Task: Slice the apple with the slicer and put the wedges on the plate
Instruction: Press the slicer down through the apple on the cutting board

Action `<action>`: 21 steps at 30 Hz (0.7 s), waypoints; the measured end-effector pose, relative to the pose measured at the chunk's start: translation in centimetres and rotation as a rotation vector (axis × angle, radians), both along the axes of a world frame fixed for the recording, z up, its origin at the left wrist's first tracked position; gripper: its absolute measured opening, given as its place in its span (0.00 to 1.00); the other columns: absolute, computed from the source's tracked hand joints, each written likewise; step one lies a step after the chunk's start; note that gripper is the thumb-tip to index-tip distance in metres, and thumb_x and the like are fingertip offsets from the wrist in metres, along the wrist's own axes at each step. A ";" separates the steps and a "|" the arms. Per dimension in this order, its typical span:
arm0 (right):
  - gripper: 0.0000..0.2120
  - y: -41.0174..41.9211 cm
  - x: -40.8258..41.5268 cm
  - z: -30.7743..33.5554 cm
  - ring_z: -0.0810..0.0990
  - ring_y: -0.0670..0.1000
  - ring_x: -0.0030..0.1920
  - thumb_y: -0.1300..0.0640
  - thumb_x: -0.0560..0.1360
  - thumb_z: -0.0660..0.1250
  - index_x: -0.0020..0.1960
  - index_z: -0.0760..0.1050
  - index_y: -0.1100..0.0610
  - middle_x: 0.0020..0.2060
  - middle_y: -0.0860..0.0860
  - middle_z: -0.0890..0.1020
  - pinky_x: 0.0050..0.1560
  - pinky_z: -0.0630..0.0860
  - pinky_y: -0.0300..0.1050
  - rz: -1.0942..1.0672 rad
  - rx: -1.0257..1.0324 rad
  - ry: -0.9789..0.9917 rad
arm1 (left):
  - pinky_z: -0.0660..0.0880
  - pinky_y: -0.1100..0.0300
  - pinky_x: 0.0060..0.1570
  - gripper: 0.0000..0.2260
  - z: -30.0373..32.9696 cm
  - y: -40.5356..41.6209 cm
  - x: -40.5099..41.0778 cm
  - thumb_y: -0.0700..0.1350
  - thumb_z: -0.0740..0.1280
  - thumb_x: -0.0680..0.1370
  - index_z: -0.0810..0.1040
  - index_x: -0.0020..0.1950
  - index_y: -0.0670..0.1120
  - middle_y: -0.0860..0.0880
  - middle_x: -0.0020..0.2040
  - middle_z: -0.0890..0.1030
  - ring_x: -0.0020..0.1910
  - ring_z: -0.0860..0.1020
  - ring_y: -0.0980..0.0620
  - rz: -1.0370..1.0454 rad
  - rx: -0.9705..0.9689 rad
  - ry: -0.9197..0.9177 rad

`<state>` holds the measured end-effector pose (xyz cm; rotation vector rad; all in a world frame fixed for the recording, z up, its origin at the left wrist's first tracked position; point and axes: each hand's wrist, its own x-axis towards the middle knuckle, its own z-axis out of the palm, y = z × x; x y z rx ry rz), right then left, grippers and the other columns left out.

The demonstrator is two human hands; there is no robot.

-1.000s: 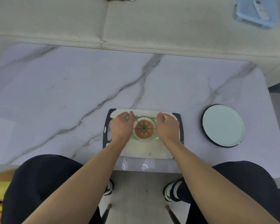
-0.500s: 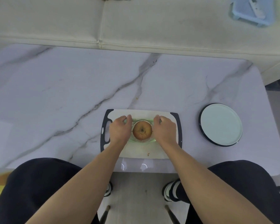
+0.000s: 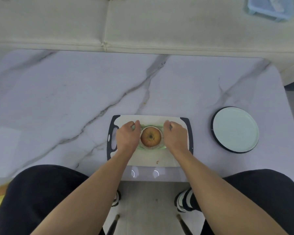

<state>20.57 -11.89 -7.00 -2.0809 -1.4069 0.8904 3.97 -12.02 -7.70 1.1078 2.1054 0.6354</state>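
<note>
A golden-brown apple (image 3: 150, 137) stands stem-up on a white cutting board (image 3: 153, 158) with black ends. The pale green slicer (image 3: 149, 148) rings it, its frame low around the fruit near the board. My left hand (image 3: 128, 138) grips the slicer's left handle and my right hand (image 3: 175, 136) grips the right one. The apple's top pokes up through the ring. A pale round plate (image 3: 235, 129) with a dark rim lies to the right of the board, with nothing on it.
The board lies on a marble-patterned table (image 3: 58, 99) near its front edge. A cream sofa (image 3: 143, 22) runs behind the table, with a light blue tray (image 3: 268, 7) on it at the top right. My knees sit below the table edge.
The slicer has gone down around the apple: its blades crossed the top a second ago, and now the apple's top stands up through the ring. Both hands sank with it.
</note>
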 end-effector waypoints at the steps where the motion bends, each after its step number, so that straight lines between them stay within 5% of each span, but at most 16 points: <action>1: 0.25 0.0 0.0 0.0 0.65 0.51 0.27 0.52 0.84 0.58 0.29 0.58 0.56 0.24 0.50 0.68 0.31 0.61 0.50 0.000 -0.004 0.003 | 0.60 0.54 0.27 0.23 -0.1 0.0 0.0 0.52 0.63 0.81 0.64 0.30 0.44 0.50 0.24 0.66 0.25 0.64 0.50 0.000 0.000 0.006; 6: 0.25 0.0 -0.2 0.2 0.64 0.52 0.28 0.53 0.84 0.58 0.30 0.58 0.56 0.24 0.51 0.67 0.32 0.62 0.51 0.000 -0.012 0.002 | 0.56 0.57 0.26 0.23 -0.2 0.0 -0.1 0.53 0.63 0.80 0.63 0.28 0.46 0.58 0.22 0.71 0.22 0.63 0.53 0.021 -0.021 0.021; 13: 0.25 0.0 -0.4 0.1 0.63 0.49 0.26 0.53 0.83 0.58 0.30 0.58 0.57 0.23 0.49 0.66 0.26 0.60 0.41 -0.013 -0.016 -0.007 | 0.55 0.56 0.26 0.23 -0.3 0.1 -0.1 0.53 0.63 0.79 0.59 0.28 0.47 0.55 0.20 0.66 0.22 0.65 0.54 0.027 -0.019 -0.021; 21: 0.24 -0.1 -0.2 0.0 0.62 0.51 0.28 0.52 0.83 0.58 0.31 0.57 0.57 0.24 0.51 0.66 0.30 0.61 0.49 -0.028 -0.018 0.034 | 0.55 0.57 0.24 0.22 -0.3 0.0 0.0 0.54 0.63 0.79 0.61 0.30 0.46 0.51 0.21 0.61 0.22 0.59 0.51 0.021 -0.018 0.004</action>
